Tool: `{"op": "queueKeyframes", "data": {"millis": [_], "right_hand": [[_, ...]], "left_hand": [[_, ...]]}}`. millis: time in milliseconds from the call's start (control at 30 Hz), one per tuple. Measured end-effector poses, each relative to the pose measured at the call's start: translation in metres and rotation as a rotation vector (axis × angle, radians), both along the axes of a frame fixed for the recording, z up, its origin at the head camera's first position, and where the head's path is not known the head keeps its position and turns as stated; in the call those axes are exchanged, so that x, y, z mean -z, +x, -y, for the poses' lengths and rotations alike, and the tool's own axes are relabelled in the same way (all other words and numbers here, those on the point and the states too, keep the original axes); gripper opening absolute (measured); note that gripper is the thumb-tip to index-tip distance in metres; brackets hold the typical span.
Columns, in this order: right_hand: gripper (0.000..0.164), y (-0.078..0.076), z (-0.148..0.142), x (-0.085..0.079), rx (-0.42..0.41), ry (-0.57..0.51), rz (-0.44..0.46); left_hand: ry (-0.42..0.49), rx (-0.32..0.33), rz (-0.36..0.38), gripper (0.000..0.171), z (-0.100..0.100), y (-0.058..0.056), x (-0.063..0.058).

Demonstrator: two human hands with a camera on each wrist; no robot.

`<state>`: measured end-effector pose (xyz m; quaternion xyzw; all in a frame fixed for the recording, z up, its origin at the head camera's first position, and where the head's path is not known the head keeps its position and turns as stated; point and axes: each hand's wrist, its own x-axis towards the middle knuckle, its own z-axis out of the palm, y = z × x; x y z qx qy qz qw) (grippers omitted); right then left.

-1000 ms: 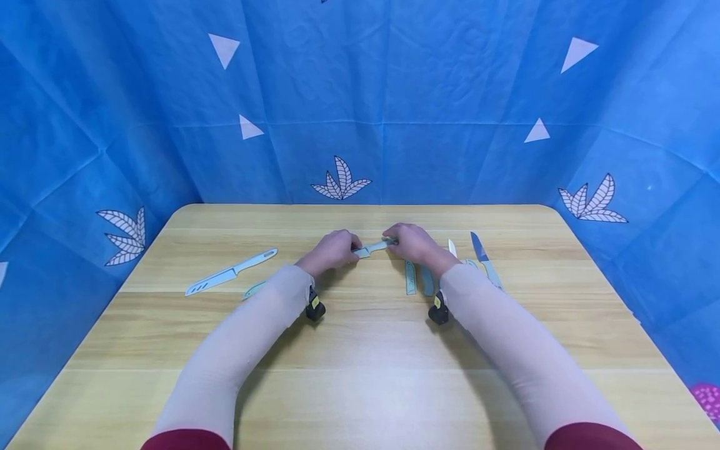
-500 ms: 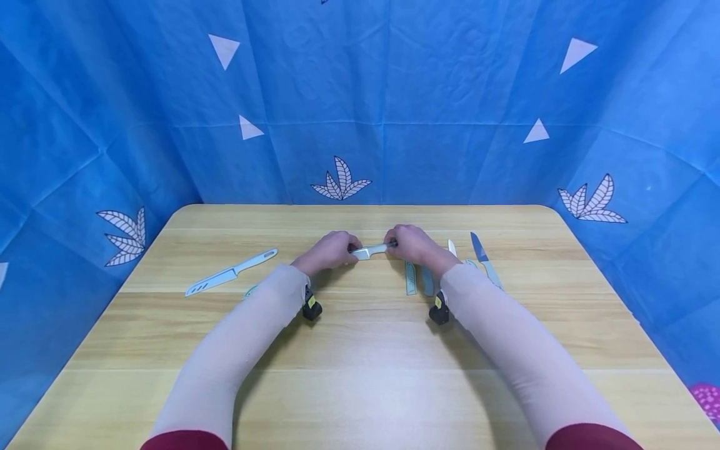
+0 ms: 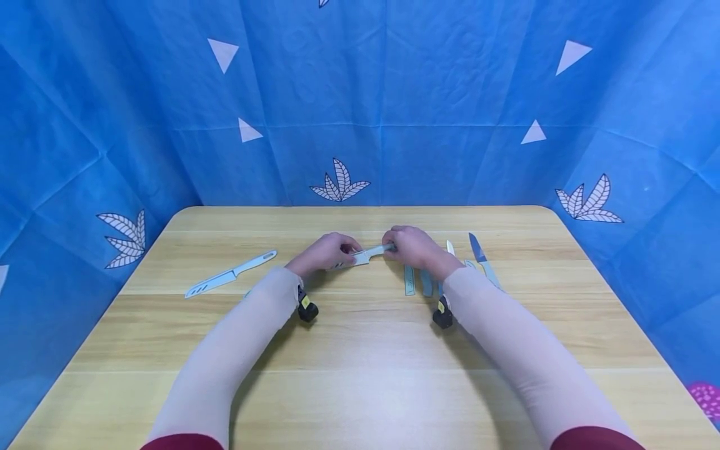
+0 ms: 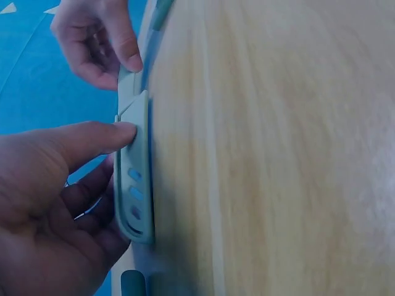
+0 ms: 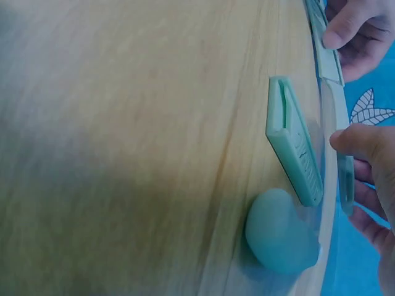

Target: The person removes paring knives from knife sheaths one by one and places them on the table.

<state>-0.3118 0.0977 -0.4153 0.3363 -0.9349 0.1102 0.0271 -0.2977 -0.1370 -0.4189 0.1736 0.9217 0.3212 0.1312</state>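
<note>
Between the two hands lies a knife [image 3: 378,250], its blade inside a pale green slotted sheath [image 4: 134,179]. My left hand [image 3: 329,251] pinches this sheath, thumb on its flat face and curled fingers behind. My right hand [image 3: 415,244] holds the knife's handle [image 5: 345,185] between thumb and fingers. In the left wrist view the handle leaves the sheath's mouth just past my left thumb; no bare blade shows. Under my right forearm, an upright-looking green sheath [image 5: 293,142] and a rounded green piece [image 5: 278,234] appear close up in the right wrist view.
Another sheathed knife [image 3: 230,275] lies at the left of the wooden table [image 3: 371,350]. At right are a dark-bladed knife [image 3: 478,248], a white blade [image 3: 450,247] and green sheaths [image 3: 409,280], partly under the right arm. A blue curtain [image 3: 360,94] hangs behind.
My left hand has shifted slightly left and its hold has changed, so more of the slotted sheath shows. The right hand keeps the handle in about the same place.
</note>
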Motion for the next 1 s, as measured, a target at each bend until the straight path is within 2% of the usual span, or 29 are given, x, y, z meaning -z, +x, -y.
{"op": "queueKeyframes", "data": {"millis": [200,400,833,1000], "right_hand": [[0.023,0.003,-0.002,-0.002,-0.04,-0.041,-0.071],[0.022,0.007,-0.004,-0.008,-0.054,-0.078,-0.085],[0.028,0.012,-0.011,-0.026,-0.068,-0.095,0.09],[0.028,0.014,-0.009,-0.032,-0.079,-0.095,0.2]], "left_hand": [[0.141,-0.063,0.089,0.022,0.008,0.003,-0.005],[0.242,-0.048,0.123,0.023,0.015,0.008,-0.011],[0.321,-0.07,0.207,0.022,0.017,0.016,-0.021],[0.342,-0.064,0.234,0.023,0.019,0.02,-0.024]]}}
